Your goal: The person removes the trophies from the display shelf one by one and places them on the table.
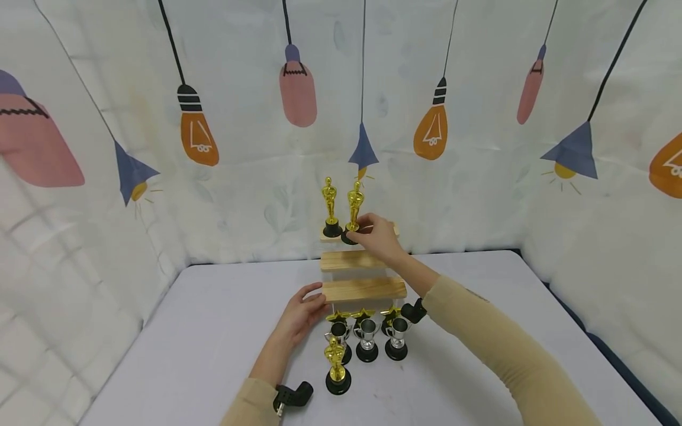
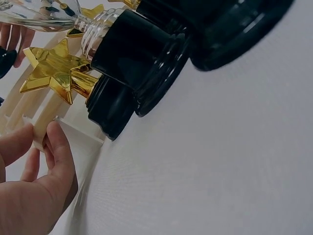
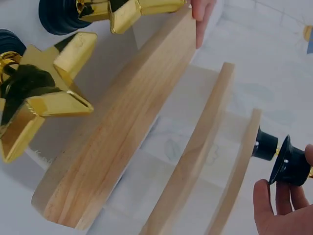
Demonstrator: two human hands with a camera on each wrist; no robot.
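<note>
A wooden three-tier display stand (image 1: pixel 364 290) stands at mid-table. My left hand (image 1: pixel 302 313) grips the left end of its lowest board, which the left wrist view shows between thumb and fingers (image 2: pixel 61 152). My right hand (image 1: pixel 379 238) pinches a gold figurine trophy (image 1: pixel 354 207) by its black base (image 3: pixel 291 164) at the top tier. The base is tilted and apart from the board in the right wrist view. Left of it, another gold figurine trophy (image 1: pixel 330 204) stands upright on the top board.
In front of the stand are gold star trophies (image 1: pixel 363 315), then a row of silver cup trophies (image 1: pixel 367 337). Nearest me stands one gold figurine trophy (image 1: pixel 335 361). A patterned fabric backdrop (image 1: pixel 240 195) hangs behind the white table (image 1: pixel 213 331).
</note>
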